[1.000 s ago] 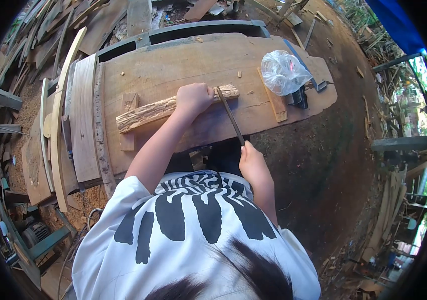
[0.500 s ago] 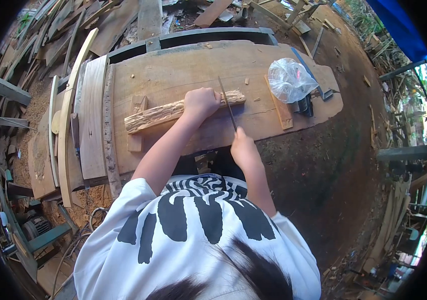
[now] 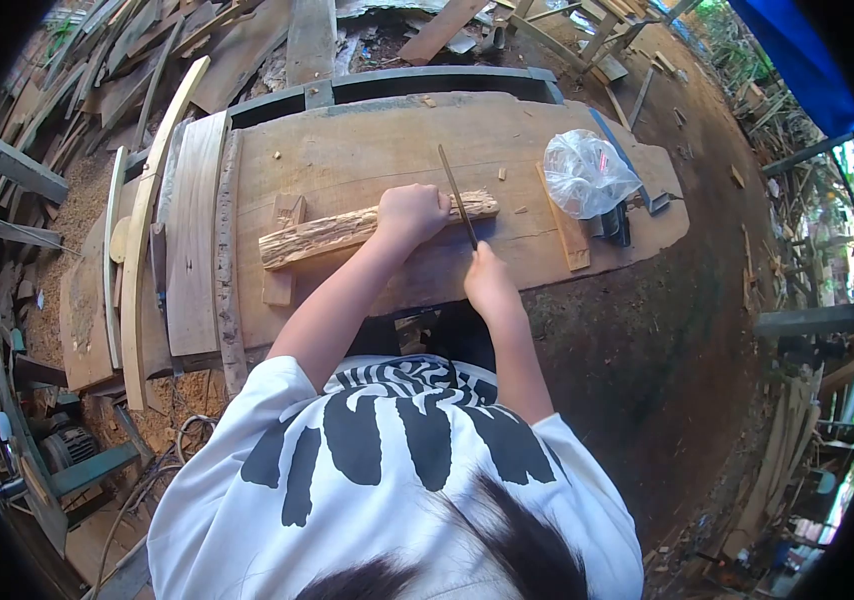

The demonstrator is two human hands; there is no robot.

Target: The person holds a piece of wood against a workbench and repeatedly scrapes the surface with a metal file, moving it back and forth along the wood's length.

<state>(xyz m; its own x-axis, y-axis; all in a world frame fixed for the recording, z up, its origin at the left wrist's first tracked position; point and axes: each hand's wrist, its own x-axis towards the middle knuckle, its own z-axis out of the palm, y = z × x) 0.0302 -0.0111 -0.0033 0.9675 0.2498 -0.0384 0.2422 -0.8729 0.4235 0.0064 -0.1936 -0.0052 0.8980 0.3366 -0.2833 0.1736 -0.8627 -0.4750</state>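
Note:
A rough wooden block [image 3: 322,240], its top splintered and flaky, lies across the worktable. Its left end rests on a short wood piece [image 3: 281,285]. My left hand [image 3: 414,212] is closed around the block right of its middle, pressing from above. My right hand [image 3: 492,280] grips the near end of a long narrow blade [image 3: 454,185], seen almost edge-on. Just right of my left knuckles the blade crosses the block, its tip pointing away from me. The grip end is hidden in my right fist.
On the worktable [image 3: 367,150] are a clear plastic bag [image 3: 587,172], a flat wood strip [image 3: 565,225] and a blue metal-tipped bar [image 3: 627,160]. Long boards [image 3: 194,240] lie at the left. Scrap wood [image 3: 237,60] is heaped behind. A motor [image 3: 69,445] stands lower left.
My right hand and the blade have moved a little forward, away from me, across the block. My left hand keeps its hold. The whole view has shifted slightly.

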